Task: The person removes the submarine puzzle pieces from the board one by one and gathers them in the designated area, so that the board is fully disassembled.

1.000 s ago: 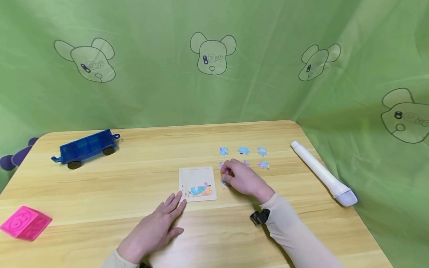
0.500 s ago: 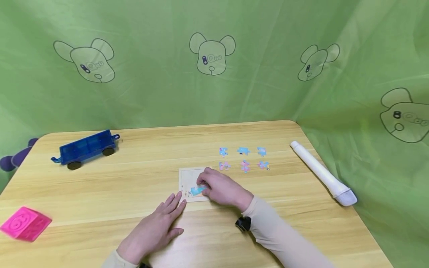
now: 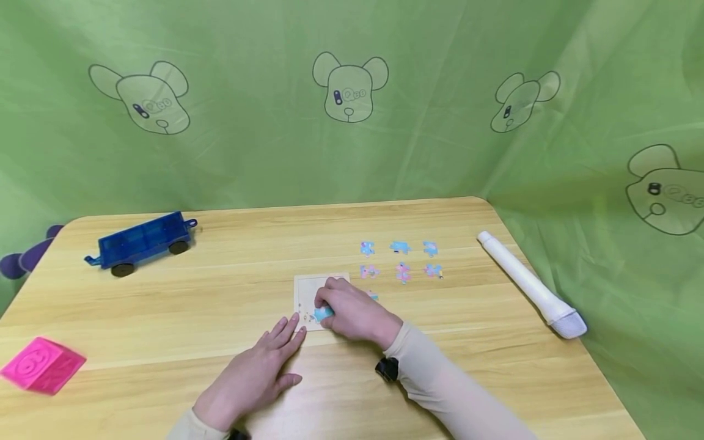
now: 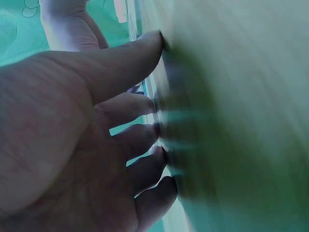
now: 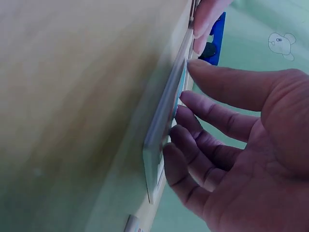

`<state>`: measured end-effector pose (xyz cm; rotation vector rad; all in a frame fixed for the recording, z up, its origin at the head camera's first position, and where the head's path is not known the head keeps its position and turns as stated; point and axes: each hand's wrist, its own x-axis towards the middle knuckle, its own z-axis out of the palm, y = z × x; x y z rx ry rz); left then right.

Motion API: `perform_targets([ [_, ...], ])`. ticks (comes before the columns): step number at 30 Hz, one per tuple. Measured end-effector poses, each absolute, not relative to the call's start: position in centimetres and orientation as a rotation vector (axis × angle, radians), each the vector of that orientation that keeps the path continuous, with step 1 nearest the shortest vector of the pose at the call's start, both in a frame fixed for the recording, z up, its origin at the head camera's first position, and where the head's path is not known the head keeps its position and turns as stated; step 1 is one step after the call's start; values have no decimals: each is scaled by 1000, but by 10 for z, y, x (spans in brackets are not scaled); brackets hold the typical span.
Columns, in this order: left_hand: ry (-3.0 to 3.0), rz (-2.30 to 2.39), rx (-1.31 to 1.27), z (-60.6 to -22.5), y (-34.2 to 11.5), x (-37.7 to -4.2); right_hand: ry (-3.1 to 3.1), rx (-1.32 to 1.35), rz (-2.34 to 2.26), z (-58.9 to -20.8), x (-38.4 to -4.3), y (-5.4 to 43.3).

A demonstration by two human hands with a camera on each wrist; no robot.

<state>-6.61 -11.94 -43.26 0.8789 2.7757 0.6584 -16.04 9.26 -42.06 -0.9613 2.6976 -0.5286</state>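
A small square puzzle tray (image 3: 297, 292) lies on the table, with light blue pieces in its lower part. My left hand (image 3: 254, 370) rests flat and spread, its fingertips at the tray's lower left corner. Over the tray, my right hand (image 3: 352, 308) has its fingers bent, thumb and index at either side of a light blue puzzle piece (image 3: 323, 313). In the right wrist view, the bent fingertips (image 5: 171, 150) meet the tray's face beside its edge (image 5: 157, 130). The tray's right side is hidden under the hand.
Several loose puzzle pieces (image 3: 400, 247) lie in rows right of the tray; one loose piece (image 3: 373, 296) is partly covered by the right hand. A blue toy trailer (image 3: 144, 241), pink block (image 3: 44, 365) and white toy microphone (image 3: 530, 284) stand further out. Green cloth (image 3: 247, 153) hangs behind.
My right hand has moved left from the loose pieces onto the tray, then slightly further left over the light blue pieces. The left hand stays put.
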Motion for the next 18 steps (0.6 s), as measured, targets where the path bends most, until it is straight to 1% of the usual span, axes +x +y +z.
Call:
perform_targets([
  [18,2769,655,845,-432,-118,-67,2685,-934,-547,-418,-158,92],
])
